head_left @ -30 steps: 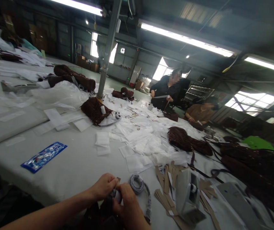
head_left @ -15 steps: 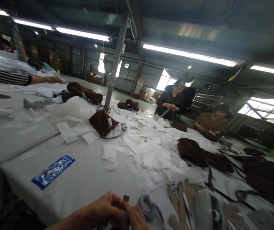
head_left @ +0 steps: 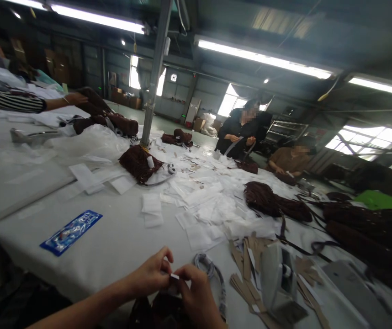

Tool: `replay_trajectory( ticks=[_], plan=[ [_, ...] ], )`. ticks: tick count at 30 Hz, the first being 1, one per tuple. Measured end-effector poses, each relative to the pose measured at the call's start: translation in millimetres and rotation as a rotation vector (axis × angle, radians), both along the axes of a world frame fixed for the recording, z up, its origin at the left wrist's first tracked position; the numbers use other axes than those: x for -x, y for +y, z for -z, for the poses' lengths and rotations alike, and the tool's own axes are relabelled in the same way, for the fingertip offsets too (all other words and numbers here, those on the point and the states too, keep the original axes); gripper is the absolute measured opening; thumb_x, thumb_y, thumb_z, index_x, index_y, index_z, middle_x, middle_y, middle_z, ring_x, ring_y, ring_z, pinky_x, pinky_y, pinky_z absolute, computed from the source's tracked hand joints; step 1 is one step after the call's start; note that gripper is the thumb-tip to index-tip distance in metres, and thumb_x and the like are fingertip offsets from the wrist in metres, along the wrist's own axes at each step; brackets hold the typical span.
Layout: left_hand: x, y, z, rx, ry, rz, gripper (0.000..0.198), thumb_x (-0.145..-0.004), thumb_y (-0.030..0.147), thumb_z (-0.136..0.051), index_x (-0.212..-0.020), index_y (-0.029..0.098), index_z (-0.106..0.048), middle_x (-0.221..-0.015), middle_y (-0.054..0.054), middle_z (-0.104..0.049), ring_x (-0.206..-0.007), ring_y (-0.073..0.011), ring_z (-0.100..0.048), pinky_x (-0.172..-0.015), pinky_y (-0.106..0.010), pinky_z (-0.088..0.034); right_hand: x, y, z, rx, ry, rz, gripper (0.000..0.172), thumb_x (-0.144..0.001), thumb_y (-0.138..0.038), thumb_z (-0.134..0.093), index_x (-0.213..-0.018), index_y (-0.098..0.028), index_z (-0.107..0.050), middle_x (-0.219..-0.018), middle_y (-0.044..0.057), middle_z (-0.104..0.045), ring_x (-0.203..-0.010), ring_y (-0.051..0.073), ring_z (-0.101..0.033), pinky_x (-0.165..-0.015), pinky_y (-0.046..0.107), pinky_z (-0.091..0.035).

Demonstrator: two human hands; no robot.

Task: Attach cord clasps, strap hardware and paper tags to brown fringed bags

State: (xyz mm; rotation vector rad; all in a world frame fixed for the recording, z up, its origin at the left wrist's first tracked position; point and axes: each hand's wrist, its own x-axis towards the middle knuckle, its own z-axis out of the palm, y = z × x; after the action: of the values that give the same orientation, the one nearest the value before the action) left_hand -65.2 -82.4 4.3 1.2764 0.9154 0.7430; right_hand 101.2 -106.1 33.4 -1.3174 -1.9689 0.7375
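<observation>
At the near table edge, my left hand (head_left: 151, 274) and my right hand (head_left: 198, 290) meet with bent fingers. Both pinch a small white strip (head_left: 174, 276) that shows between their fingertips. Just below them is a dark brown item (head_left: 165, 308), partly covered by my right hand; it resembles the brown bags on the table. A grey coiled strap (head_left: 220, 281) lies right beside my right hand. Farther right are brown paper strips (head_left: 247, 260) and a white-and-grey object (head_left: 273, 278) that looks like a tape dispenser.
A blue printed packet (head_left: 71, 232) lies to the left. White sheets (head_left: 199, 196) cover the table's middle. Brown fringed bags (head_left: 137, 163) lie around a metal post (head_left: 155, 77). Two people work across the table; a striped sleeve (head_left: 11, 99) reaches in from the left.
My hands have risen slightly, and a white strip shows between them where a brownish tab stuck up before. The view has shifted. At left, the striped-sleeved person's hand now holds something brown.
</observation>
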Motion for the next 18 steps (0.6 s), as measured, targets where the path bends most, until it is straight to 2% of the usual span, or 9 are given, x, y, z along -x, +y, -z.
replay_trajectory(
  ticks=[2, 6, 8, 10, 14, 18],
  plan=[
    [2.7, -0.1, -2.4, -0.038, 0.02, 0.039, 0.026, -0.066, 0.018, -0.056, -0.087, 0.021, -0.04, -0.07, 0.004, -0.058, -0.057, -0.0098, -0.047, -0.052, -0.022, -0.033, 0.1, -1.4, 9.3, -0.092, -0.007, 0.014, 0.019, -0.078, -0.009, -0.051, -0.074, -0.02, -0.067, -0.073, 0.003, -0.068, -0.07, 0.018, -0.064, -0.062, 0.027, -0.047],
    [6.1, -3.3, -11.2, -0.241, 0.135, 0.158, 0.025, -0.073, 0.01, -0.046, -0.095, 0.02, -0.047, -0.082, 0.002, -0.063, -0.075, -0.0141, -0.054, -0.07, -0.026, -0.038, -3.7, -5.0, 24.2, -0.224, -0.023, 0.022, 0.024, -0.076, -0.003, -0.048, -0.08, -0.019, -0.065, -0.075, 0.004, -0.067, -0.073, 0.018, -0.062, -0.065, 0.027, -0.046],
    [5.7, -4.4, -11.3, -0.263, 0.161, 0.22, 0.03, -0.074, 0.008, -0.041, -0.1, 0.021, -0.045, -0.081, 0.002, -0.064, -0.072, -0.0133, -0.054, -0.067, -0.024, -0.039, -3.9, -7.3, 23.1, -0.257, -0.059, 0.015, 0.026, -0.076, -0.002, -0.047, -0.081, -0.019, -0.066, -0.077, 0.004, -0.066, -0.075, 0.017, -0.062, -0.066, 0.027, -0.046],
    [3.7, -4.4, -7.1, -0.188, 0.129, 0.226, 0.027, -0.074, 0.009, -0.041, -0.099, 0.02, -0.044, -0.074, 0.004, -0.061, -0.061, -0.011, -0.049, -0.056, -0.022, -0.037, -3.1, -7.9, 17.7, -0.264, -0.135, -0.008, 0.028, -0.078, -0.002, -0.048, -0.084, -0.021, -0.068, -0.081, 0.004, -0.066, -0.078, 0.017, -0.061, -0.068, 0.026, -0.045],
    [-2.2, -3.3, 4.4, -0.02, 0.049, 0.138, 0.013, -0.079, 0.025, -0.046, -0.091, 0.02, -0.044, -0.061, 0.008, -0.05, -0.046, -0.0079, -0.039, -0.041, -0.018, -0.029, -3.2, -0.7, 6.3, -0.211, -0.312, -0.073, 0.026, -0.081, -0.007, -0.054, -0.091, -0.025, -0.07, -0.077, 0.001, -0.068, -0.073, 0.015, -0.061, -0.068, 0.024, -0.043],
    [-5.4, -2.1, 10.0, 0.099, 0.012, 0.018, 0.021, -0.076, 0.034, -0.055, -0.088, 0.019, -0.047, -0.061, 0.007, -0.049, -0.049, -0.0095, -0.045, -0.04, -0.018, -0.037, -6.5, 10.3, 1.9, -0.196, -0.368, -0.207, 0.023, -0.078, -0.005, -0.059, -0.085, -0.024, -0.069, -0.081, -0.001, -0.073, -0.076, 0.013, -0.065, -0.074, 0.022, -0.042]
  ],
)
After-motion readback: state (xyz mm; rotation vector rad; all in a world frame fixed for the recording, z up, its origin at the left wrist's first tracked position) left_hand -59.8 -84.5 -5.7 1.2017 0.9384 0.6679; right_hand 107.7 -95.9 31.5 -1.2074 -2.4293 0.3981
